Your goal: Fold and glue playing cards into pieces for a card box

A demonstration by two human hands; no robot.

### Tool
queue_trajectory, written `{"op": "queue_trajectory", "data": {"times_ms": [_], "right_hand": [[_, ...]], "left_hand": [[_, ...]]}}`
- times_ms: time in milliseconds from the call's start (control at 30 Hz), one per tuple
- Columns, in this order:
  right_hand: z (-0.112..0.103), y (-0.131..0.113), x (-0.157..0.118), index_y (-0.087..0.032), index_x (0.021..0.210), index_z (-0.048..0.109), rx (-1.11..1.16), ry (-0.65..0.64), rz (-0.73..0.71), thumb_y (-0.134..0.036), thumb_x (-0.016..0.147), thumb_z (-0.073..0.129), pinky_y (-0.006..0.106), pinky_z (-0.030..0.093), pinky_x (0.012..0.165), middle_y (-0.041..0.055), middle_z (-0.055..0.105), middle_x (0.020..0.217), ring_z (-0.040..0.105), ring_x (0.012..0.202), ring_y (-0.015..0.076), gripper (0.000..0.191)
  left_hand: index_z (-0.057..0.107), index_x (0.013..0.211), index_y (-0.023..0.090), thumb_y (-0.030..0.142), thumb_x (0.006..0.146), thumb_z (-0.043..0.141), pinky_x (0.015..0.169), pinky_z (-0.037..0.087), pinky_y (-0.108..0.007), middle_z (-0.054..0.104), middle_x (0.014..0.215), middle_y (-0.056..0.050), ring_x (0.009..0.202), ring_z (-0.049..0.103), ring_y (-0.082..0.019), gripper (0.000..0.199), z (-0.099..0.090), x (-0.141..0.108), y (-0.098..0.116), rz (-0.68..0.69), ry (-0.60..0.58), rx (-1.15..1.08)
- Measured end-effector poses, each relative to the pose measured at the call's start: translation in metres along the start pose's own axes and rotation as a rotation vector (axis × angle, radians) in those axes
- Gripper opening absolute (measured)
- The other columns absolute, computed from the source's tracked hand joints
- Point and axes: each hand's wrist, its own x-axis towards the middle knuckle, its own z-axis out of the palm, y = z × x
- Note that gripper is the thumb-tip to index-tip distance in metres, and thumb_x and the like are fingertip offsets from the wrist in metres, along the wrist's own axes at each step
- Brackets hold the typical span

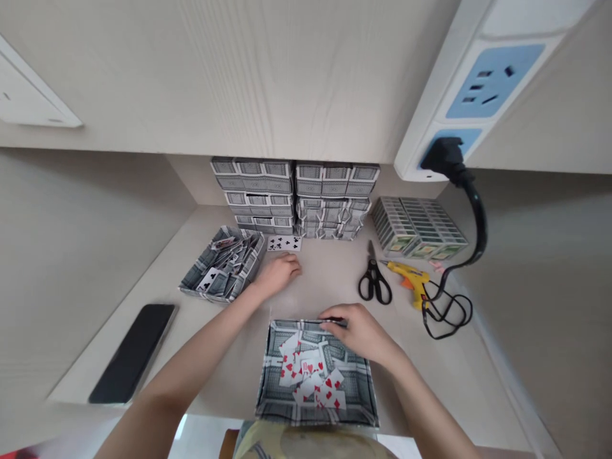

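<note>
A shallow box made of folded playing cards (366, 389) stands at the table's front edge, with red-suited card pieces (313, 366) lying loose inside. My right hand (356, 328) pinches its far rim, thumb inside the wall. Farther off, my left hand (280, 274) rests on the table with its fingers curled together; whatever they may hold is hidden. Just beyond those fingers a black-suited playing card (284, 243) lies face up. To the left of that hand sits a second card box (191, 280), filled with a jumble of cut and folded cards (232, 255).
Stacked card boxes (261, 185) line the back wall, with packs of cards (415, 223) to their right. Black-handled scissors (375, 280) and a yellow glue gun (411, 277) with its cord lie at right. A phone (134, 354) lies left. A power strip (478, 95) hangs above.
</note>
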Motion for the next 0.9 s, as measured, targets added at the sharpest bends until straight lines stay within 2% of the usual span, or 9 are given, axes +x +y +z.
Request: {"op": "queue_trajectory", "data": {"times_ms": [100,233,400,567,667,767,800,900], "right_hand": [[0.000,0.001,0.000,-0.024,0.087,0.069,0.012,0.002,0.006,-0.028,0.078,0.055,0.025,0.046,0.075,-0.0001,0.070,0.089,0.063,0.082,0.0157,0.017],[0.000,0.001,0.002,-0.024,0.086,0.069,0.018,-0.009,-0.010,-0.028,0.079,0.055,0.025,0.046,0.075,0.0004,0.070,0.088,0.064,0.082,0.0158,0.017],[-0.001,0.002,0.008,-0.024,0.086,0.070,0.016,0.001,-0.020,-0.029,0.078,0.055,0.025,0.047,0.076,0.0011,0.071,0.088,0.065,0.081,0.0167,0.018],[-0.008,0.001,0.013,-0.024,0.086,0.071,0.003,-0.002,-0.012,-0.030,0.077,0.057,0.027,0.047,0.076,0.0018,0.071,0.088,0.065,0.081,0.0179,0.018],[-0.019,0.002,0.018,-0.023,0.085,0.071,0.064,-0.088,0.022,-0.035,0.074,0.060,0.026,0.048,0.071,0.0016,0.071,0.084,0.065,0.077,0.0169,0.020],[-0.029,0.013,0.032,-0.019,0.083,0.070,0.213,-0.217,0.064,-0.043,0.075,0.057,0.025,0.049,0.066,0.0021,0.071,0.079,0.064,0.073,0.0159,0.029],[-0.029,0.019,0.040,-0.017,0.084,0.070,0.241,-0.200,0.073,-0.043,0.076,0.055,0.025,0.049,0.065,0.0028,0.070,0.078,0.064,0.071,0.0155,0.030],[-0.021,0.040,0.069,-0.017,0.084,0.070,0.139,0.013,-0.015,-0.034,0.075,0.060,0.026,0.046,0.073,0.0044,0.069,0.084,0.061,0.078,0.0151,0.022]], "left_hand": [[0.065,0.081,0.018,0.025,0.084,0.046,0.078,0.038,-0.027,0.060,0.085,-0.004,0.089,0.050,-0.016,0.021,0.000,-0.002,0.002,0.006,-0.014,0.012],[0.064,0.077,0.015,0.022,0.085,0.043,0.074,0.039,-0.028,0.059,0.082,-0.006,0.086,0.050,-0.017,0.024,-0.002,-0.001,0.009,0.009,-0.053,0.107],[0.060,0.069,0.013,0.021,0.085,0.044,0.066,0.038,-0.028,0.057,0.074,-0.007,0.082,0.048,-0.019,0.024,-0.005,0.000,0.013,0.105,-0.110,0.216],[0.058,0.073,0.012,0.017,0.085,0.042,0.062,0.039,-0.029,0.057,0.079,-0.010,0.084,0.048,-0.020,0.021,0.003,-0.005,0.014,0.138,-0.082,0.244],[0.059,0.075,0.011,0.016,0.085,0.042,0.065,0.041,-0.030,0.057,0.081,-0.010,0.086,0.049,-0.021,0.020,0.009,-0.003,0.012,0.063,-0.038,0.219],[0.061,0.078,0.012,0.017,0.084,0.042,0.075,0.043,-0.032,0.059,0.084,-0.010,0.087,0.051,-0.020,0.020,0.016,-0.001,0.009,-0.077,0.075,0.056],[0.062,0.080,0.012,0.018,0.084,0.043,0.079,0.042,-0.032,0.060,0.085,-0.009,0.087,0.052,-0.019,0.020,0.017,-0.002,0.008,-0.130,0.122,-0.040],[0.064,0.086,0.014,0.023,0.082,0.046,0.083,0.043,-0.032,0.064,0.090,-0.007,0.087,0.056,-0.017,0.019,0.019,-0.013,0.008,-0.309,0.227,-0.406]]}}
